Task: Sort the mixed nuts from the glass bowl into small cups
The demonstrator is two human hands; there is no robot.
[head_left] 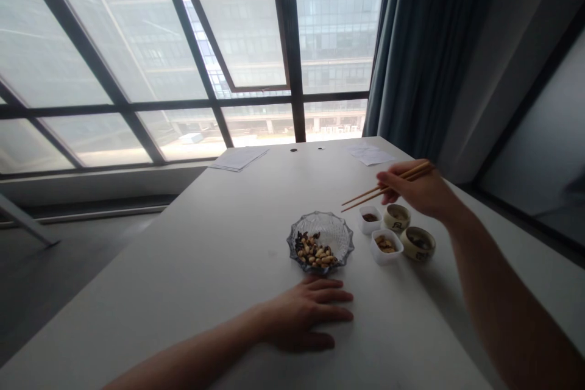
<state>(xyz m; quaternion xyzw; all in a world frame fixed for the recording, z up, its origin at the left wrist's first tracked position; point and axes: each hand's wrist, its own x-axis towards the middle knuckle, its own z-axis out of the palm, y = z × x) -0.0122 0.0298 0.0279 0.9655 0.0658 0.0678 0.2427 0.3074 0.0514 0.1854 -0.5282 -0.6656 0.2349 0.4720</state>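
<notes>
A cut-glass bowl (320, 241) of mixed nuts and beans stands on the white table (205, 256). My left hand (307, 312) lies flat on the table just in front of the bowl, fingers stretched out, holding nothing. My right hand (418, 191) hovers above the small dishes, closed on a pair of wooden chopsticks (372, 194) whose tips point left, in the air above and right of the bowl. Under that hand stand two small white square dishes (386, 245) with bits of food and two round ceramic cups (417, 243).
Sheets of paper (239, 158) lie at the table's far edge on the left, and another sheet (369, 154) on the right. Large windows fill the wall behind, with a dark curtain (420, 49) at the right.
</notes>
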